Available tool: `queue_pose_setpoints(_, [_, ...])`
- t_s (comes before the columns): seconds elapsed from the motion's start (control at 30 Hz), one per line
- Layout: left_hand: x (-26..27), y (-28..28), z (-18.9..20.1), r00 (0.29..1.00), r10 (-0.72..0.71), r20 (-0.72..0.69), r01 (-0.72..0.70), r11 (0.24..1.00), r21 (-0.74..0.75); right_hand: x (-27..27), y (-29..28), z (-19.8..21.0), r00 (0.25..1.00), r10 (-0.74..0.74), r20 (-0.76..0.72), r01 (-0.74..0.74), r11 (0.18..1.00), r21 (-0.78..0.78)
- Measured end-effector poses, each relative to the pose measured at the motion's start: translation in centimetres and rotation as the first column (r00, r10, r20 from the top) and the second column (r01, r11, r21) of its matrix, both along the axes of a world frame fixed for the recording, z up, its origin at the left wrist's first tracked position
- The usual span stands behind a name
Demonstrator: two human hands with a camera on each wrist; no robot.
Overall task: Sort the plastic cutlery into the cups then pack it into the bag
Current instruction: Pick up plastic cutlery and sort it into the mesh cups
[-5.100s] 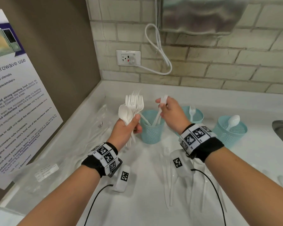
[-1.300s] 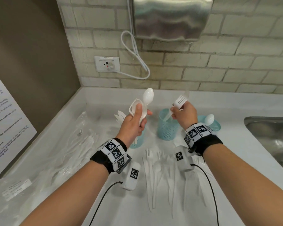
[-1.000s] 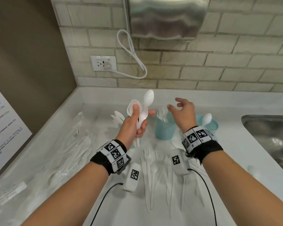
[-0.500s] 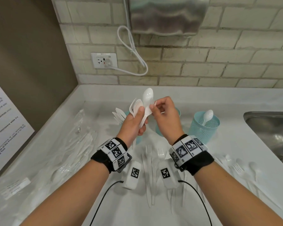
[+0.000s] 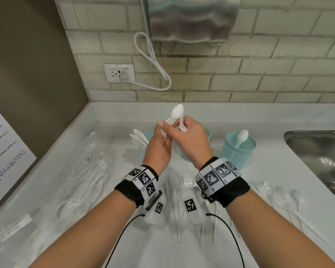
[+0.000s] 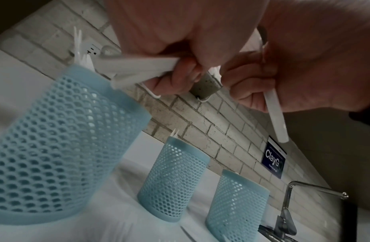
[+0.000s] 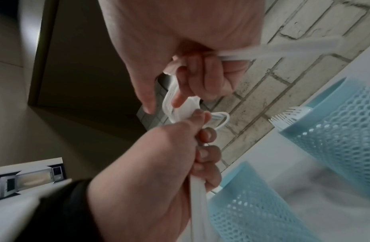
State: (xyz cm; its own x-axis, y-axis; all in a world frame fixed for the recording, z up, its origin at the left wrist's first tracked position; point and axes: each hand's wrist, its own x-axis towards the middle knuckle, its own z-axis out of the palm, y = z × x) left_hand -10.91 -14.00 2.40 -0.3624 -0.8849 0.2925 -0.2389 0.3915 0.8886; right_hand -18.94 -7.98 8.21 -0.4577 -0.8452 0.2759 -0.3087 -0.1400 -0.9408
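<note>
Above the cups, my left hand (image 5: 162, 132) grips a small bunch of white plastic cutlery (image 6: 138, 68); a fork's tines (image 5: 169, 119) stick out of it. My right hand (image 5: 189, 130) pinches a white spoon (image 5: 177, 112) beside that bunch, its handle (image 6: 275, 114) pointing down. Three light blue mesh cups stand behind. The left cup (image 5: 144, 151) holds knives (image 5: 138, 138). My hands half hide the middle cup (image 5: 207, 132), which holds forks (image 6: 174, 133). The right cup (image 5: 238, 151) holds one spoon (image 5: 242, 135). The clear plastic bag (image 5: 75, 180) lies flat at the left.
Loose forks and other cutlery (image 5: 179, 190) lie on the white counter under my wrists, with more loose cutlery (image 5: 278, 196) to the right. A steel sink (image 5: 317, 151) is at the right edge. A brick wall with a socket (image 5: 119, 73) stands behind.
My right hand left the middle cup, came back to the bunch in my left hand and took hold of a spoon. The left hand's bunch has tipped to the left.
</note>
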Motion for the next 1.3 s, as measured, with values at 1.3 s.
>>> queue_pose_setpoints(1.3, [-4.1,2.4,0.3,0.977,-0.075,-0.198,0.117,0.971,0.209,-11.5,-5.1,-2.2,0.938,0.005,-0.346,0.095,0.958,0.271])
